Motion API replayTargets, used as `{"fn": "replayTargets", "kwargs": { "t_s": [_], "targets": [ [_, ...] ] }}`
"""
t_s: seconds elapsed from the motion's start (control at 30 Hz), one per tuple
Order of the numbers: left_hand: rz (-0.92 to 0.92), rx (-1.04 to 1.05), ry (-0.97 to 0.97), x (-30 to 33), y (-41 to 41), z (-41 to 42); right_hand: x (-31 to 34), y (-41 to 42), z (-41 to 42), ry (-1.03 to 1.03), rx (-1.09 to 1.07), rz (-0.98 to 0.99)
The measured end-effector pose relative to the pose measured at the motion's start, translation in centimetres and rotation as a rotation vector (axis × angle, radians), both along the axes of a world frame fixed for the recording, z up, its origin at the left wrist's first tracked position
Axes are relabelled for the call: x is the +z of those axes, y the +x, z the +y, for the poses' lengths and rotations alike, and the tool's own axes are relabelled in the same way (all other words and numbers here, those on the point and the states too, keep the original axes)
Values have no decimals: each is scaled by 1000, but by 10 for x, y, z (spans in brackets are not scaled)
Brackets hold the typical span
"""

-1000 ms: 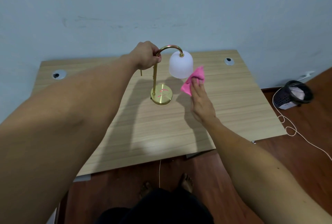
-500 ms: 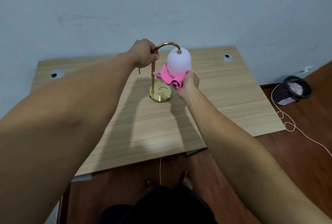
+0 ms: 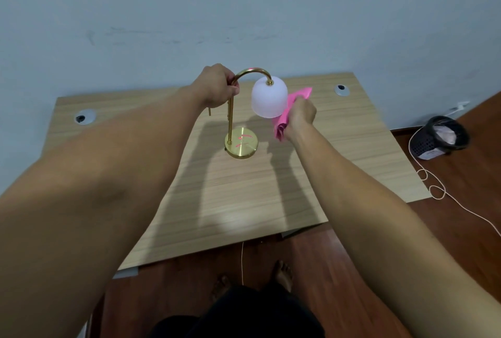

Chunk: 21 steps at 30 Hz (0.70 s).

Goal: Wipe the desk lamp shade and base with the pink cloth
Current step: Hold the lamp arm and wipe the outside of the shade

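Observation:
A desk lamp stands on the wooden desk [image 3: 244,194]. It has a white dome shade [image 3: 268,97], a curved gold stem [image 3: 252,71] and a round gold base [image 3: 242,143] with pink marks on it. My left hand [image 3: 217,85] grips the top of the stem where it bends. My right hand [image 3: 301,115] holds the pink cloth [image 3: 294,101] against the right side of the shade; part of the cloth hangs below my fingers.
Two round cable holes [image 3: 85,117] [image 3: 341,89] sit at the desk's back corners. A black mesh bin [image 3: 439,137] and a white cord [image 3: 433,188] lie on the wood floor at right. The wall is close behind the desk. My feet [image 3: 282,274] are under the front edge.
My right hand brought the cloth from under the shade's bottom rim up and around to its right side. My left hand has kept its grip on the stem.

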<state>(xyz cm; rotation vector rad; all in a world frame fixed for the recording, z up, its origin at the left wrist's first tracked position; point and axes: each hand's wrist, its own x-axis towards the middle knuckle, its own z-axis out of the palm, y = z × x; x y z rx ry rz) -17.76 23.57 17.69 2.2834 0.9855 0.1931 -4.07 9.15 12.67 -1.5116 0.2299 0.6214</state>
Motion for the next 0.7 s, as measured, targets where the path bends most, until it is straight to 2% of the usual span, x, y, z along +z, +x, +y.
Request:
{"fn": "replayTargets", "kwargs": {
  "t_s": [0.1,0.17,0.37,0.53,0.7],
  "targets": [
    [4,2,1,0,0,0,-14,-26,0,6,42,-209],
    [1,4,5,-1,0,1,-27,-52,2,26,39,-273],
    [6,-7,4,0,-1,1,-47,-123,12,104,21,-249],
    [14,-18,14,2,0,0,-27,-83,16,130,-151,-252],
    [21,-16,23,2,1,0,-24,-20,15,127,-12,-135]
  ]
}}
